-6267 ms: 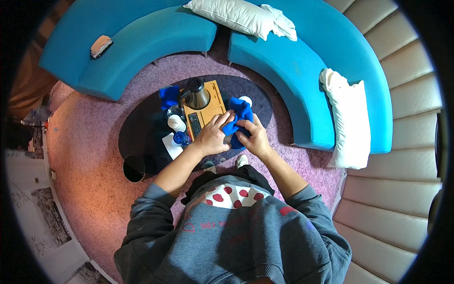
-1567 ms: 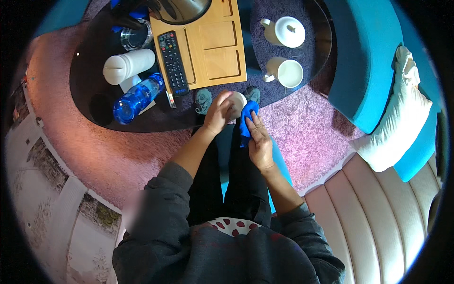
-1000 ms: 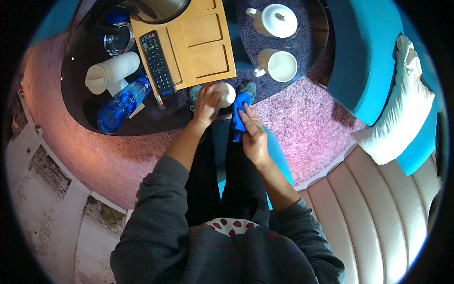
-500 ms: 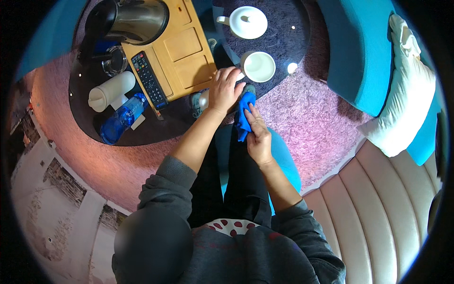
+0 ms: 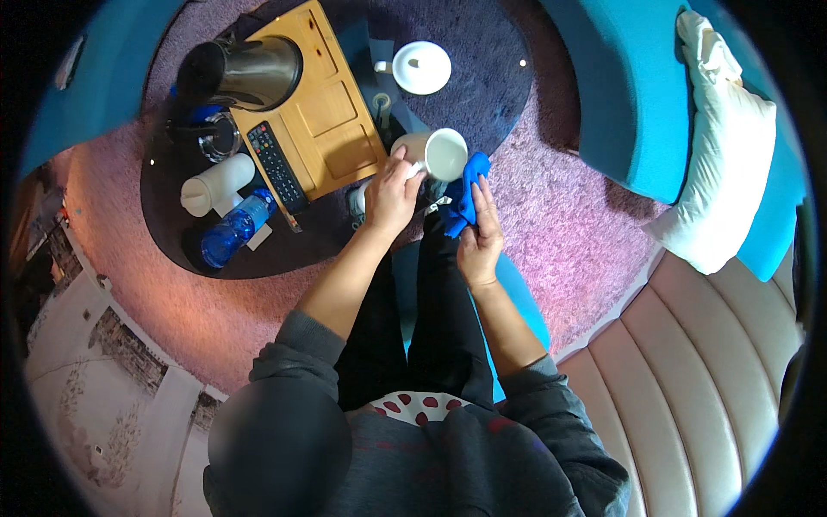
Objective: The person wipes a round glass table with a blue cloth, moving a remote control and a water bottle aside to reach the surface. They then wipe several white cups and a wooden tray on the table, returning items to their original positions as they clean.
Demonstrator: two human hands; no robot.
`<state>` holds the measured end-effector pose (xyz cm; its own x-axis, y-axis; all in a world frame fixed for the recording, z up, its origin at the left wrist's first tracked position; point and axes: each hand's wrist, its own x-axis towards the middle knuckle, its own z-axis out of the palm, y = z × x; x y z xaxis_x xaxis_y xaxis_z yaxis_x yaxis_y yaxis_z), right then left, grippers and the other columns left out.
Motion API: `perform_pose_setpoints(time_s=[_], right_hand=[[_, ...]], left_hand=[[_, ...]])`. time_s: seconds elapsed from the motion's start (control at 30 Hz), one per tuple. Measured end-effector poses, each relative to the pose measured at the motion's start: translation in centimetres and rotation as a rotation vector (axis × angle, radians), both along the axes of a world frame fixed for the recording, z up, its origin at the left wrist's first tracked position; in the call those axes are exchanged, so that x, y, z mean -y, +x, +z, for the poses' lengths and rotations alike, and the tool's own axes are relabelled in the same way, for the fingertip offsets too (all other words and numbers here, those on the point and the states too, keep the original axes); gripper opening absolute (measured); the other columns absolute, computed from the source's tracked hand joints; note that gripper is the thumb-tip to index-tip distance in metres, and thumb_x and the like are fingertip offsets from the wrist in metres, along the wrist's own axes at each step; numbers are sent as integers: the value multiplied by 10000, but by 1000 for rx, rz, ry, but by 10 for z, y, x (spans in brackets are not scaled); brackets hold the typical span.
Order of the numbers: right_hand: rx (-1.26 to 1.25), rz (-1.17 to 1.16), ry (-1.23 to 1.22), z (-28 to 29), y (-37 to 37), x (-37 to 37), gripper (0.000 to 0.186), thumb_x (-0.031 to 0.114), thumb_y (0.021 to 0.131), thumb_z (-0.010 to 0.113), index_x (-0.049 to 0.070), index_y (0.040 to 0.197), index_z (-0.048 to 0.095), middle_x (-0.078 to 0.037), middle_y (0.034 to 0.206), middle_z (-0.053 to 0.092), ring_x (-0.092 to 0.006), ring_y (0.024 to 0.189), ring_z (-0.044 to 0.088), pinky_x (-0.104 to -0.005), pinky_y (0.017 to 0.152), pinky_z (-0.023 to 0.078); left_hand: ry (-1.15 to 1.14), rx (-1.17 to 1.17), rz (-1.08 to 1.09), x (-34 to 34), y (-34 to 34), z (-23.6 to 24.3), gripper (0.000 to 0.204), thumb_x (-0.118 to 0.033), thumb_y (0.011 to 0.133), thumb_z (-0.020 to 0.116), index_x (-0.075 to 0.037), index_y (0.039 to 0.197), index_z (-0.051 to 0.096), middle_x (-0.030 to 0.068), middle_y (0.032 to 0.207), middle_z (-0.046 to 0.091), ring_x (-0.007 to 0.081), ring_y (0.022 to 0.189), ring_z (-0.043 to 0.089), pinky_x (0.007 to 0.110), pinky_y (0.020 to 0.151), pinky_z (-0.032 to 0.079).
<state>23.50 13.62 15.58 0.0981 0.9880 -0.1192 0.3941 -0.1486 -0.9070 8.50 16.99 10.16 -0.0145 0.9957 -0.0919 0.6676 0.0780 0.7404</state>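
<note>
My left hand [image 5: 392, 196] is closed on the handle of a white mug [image 5: 446, 155], its mouth tipped to the right over the dark table edge. The inside of the mug shows and looks bare. A bunched blue cloth [image 5: 468, 200] is gripped in my right hand [image 5: 481, 246], close beside the mug's rim; whether they touch I cannot tell. Further back on the table stands a white lidded cup [image 5: 422, 67] with its handle to the left.
On the dark oval table [image 5: 319, 237], a wooden tray [image 5: 340, 164] bears a metal kettle [image 5: 267, 73] and a black remote [image 5: 276, 168]. Left of it are a glass ashtray [image 5: 221, 138], a white cylindrical container [image 5: 215, 183] and a blue bottle [image 5: 237, 228]. A teal sofa [image 5: 612, 103] curves at right.
My left hand has closed on the mug's handle and tilted the mug, bringing it nearer. The blue cloth in my right hand has come up beside the rim. The whole view has shifted slightly.
</note>
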Motion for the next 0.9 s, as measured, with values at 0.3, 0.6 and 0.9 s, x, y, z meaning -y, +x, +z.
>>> perform_pose_setpoints(time_s=[0.3,0.6,0.9], right_hand=[[-804,-249,-14,85,-34,-37,386,50,848,538,-11,1224,479,-30,1097,560,-115,1009,504,-250,913,373],[92,279,476,173,-91,-29,697,-69,695,503,-8,1354,283,-257,1405,233,-404,1310,223,-434,1077,183],[-271,223,217,230,-103,-67,292,108,877,486,15,1153,516,-148,1038,596,-268,942,589,-313,820,448]], left_hand=[[-96,265,136,20,-17,124,198,-220,859,558,-34,920,585,137,817,627,279,758,605,357,649,467],[-159,768,451,13,-67,224,230,-241,911,511,-48,785,528,-15,752,539,55,685,482,215,616,400],[-20,922,313,44,-99,262,201,-244,929,469,-63,965,551,20,931,583,100,825,554,268,744,441]])
